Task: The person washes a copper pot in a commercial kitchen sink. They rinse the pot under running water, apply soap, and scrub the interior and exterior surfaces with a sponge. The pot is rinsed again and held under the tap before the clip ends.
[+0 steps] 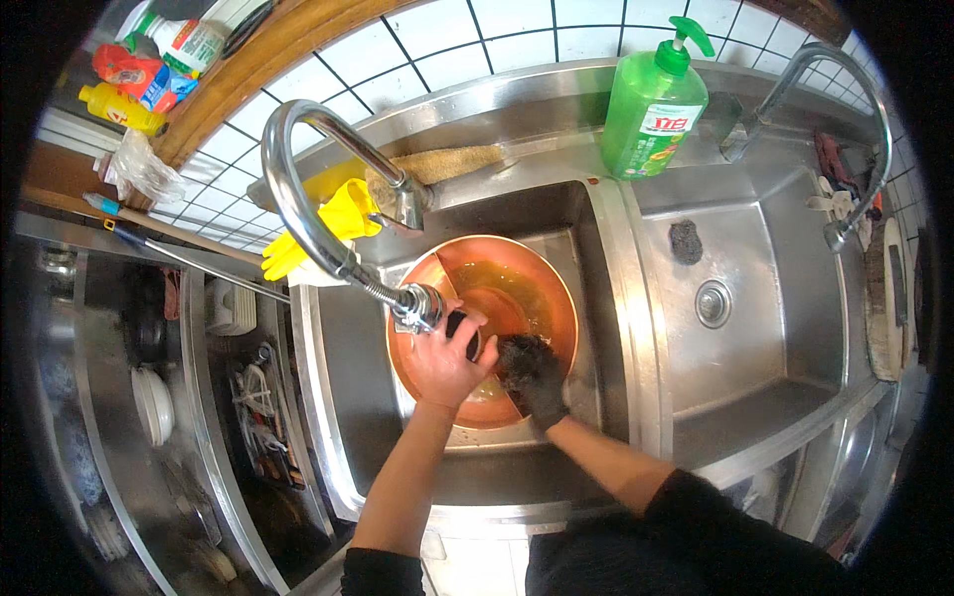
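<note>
In the left basin of a steel double sink sits a round copper-coloured divided pot (548,287) with some yellowish liquid in it. My left hand (451,361) grips a small dark round object (472,344), partly hidden by the fingers, beneath the spout head of the curved chrome faucet (279,171). To its right, over the pot, my right hand (540,387) looks darkly covered and holds a dark steel-wool scourer (525,354). The pot's divider runs diagonally between its two halves and is partly hidden by my hands.
A green pump bottle of dish soap (652,119) stands behind the sink. Yellow rubber gloves (350,212) and a tan cloth (455,162) lie by the faucet. The right basin (730,365) holds another scouring pad (686,242). A second faucet (805,56) arches over it. Shelves with dishes (153,406) are at left.
</note>
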Motion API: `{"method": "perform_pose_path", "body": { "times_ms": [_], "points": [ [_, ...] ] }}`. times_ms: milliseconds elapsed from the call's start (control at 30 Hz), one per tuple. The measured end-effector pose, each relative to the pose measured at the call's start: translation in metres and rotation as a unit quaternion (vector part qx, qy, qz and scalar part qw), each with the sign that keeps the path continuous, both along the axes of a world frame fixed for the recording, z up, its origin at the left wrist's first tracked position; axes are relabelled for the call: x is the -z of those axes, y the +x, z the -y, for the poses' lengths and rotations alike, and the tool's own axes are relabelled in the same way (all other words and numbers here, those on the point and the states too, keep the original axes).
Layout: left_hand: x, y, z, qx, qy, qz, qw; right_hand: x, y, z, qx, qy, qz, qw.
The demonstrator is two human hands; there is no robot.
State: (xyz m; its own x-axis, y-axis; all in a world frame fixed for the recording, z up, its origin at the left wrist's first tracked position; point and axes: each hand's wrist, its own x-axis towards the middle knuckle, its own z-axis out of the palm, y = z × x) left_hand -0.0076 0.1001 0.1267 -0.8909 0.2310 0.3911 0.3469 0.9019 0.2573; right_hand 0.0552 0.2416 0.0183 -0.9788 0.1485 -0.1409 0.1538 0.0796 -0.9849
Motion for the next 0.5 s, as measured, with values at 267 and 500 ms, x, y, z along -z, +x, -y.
{"method": "perform_pose_path", "body": {
  "times_ms": [267, 500],
  "points": [
    [0.007, -0.004, 0.003, 0.034, 0.023, 0.025, 0.999, 0.058, -0.074, 0.006, 0.060, 0.116, 0.017, 0.991],
    [0.002, -0.007, 0.006, 0.043, 0.008, 0.046, 0.998, 0.020, -0.090, 0.018, -0.010, 0.246, -0.146, 0.958]
  ]
}}
